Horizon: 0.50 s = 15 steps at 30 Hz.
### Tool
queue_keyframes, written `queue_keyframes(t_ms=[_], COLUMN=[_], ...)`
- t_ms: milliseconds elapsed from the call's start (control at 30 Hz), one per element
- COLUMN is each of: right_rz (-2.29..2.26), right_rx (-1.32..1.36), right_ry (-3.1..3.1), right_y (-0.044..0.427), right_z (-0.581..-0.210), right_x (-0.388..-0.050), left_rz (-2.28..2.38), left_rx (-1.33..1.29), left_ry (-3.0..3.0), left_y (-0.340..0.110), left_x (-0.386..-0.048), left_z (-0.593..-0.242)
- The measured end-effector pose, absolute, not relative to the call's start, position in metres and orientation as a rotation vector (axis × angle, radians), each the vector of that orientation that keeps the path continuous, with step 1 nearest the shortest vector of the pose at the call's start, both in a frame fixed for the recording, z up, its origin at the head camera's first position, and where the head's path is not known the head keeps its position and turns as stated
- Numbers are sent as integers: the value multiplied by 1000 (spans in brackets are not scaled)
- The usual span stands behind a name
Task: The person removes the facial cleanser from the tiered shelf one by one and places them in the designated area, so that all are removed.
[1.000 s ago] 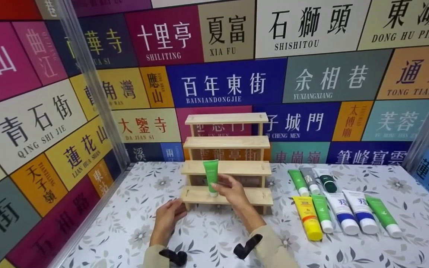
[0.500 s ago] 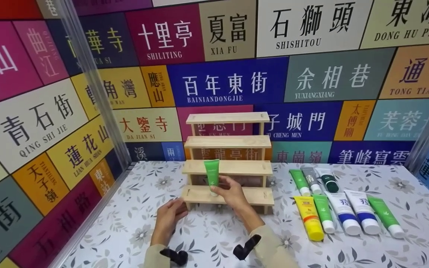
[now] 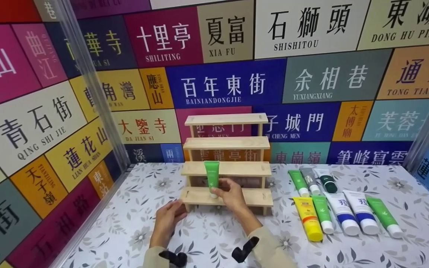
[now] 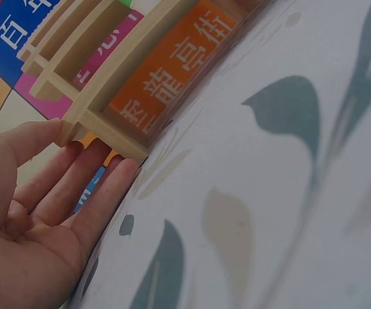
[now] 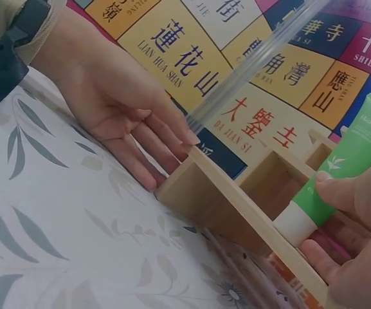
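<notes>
My right hand (image 3: 234, 196) pinches a green squeeze tube (image 3: 212, 174) with a white cap, thumb in front and fingers behind. The tube stands upright, cap down, on the lowest step of a tiered wooden display stand (image 3: 250, 197). In the right wrist view the white cap (image 5: 294, 223) meets that step's top. My left hand (image 3: 167, 220) holds the left end of the same step. Its thumb (image 4: 40, 135) is against the front corner in the left wrist view, and the other fingers (image 4: 101, 199) reach along the side by the leg.
Right of the stand, several tubes lie in two rows on the floral tablecloth (image 3: 214, 245): a yellow tube (image 3: 307, 219), white-and-blue tubes (image 3: 343, 212), green ones (image 3: 384, 216), a grey one (image 3: 310, 180) and a dark green-and-white one (image 3: 327, 182). Sign-printed walls (image 3: 227, 83) stand behind and left.
Both hands, the tube and the stand keep nearly the same places. The head view shifts slightly, and the right hand sits a touch lower around the tube.
</notes>
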State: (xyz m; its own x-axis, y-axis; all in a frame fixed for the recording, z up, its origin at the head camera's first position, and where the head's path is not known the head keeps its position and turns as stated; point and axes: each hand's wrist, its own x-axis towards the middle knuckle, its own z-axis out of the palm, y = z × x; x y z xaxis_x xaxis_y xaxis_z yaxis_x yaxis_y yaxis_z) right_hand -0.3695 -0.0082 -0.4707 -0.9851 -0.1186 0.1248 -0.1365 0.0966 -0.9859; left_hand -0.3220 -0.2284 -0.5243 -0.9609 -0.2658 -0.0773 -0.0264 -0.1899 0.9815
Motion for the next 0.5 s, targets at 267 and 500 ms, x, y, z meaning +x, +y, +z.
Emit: queue_keyframes(t_ms=[267,500], right_rz=[2111,2214], right_rx=[293,217], right_ry=[-2267,-2186], right_y=[3,23], right_z=[-463,-447], right_x=[-365,-362], left_rz=[-2279,-2282], left_rx=[346,366], left_ry=[-1890,-1903], left_y=[-229,-228], left_x=[-321,-322], left_z=[-524,-526])
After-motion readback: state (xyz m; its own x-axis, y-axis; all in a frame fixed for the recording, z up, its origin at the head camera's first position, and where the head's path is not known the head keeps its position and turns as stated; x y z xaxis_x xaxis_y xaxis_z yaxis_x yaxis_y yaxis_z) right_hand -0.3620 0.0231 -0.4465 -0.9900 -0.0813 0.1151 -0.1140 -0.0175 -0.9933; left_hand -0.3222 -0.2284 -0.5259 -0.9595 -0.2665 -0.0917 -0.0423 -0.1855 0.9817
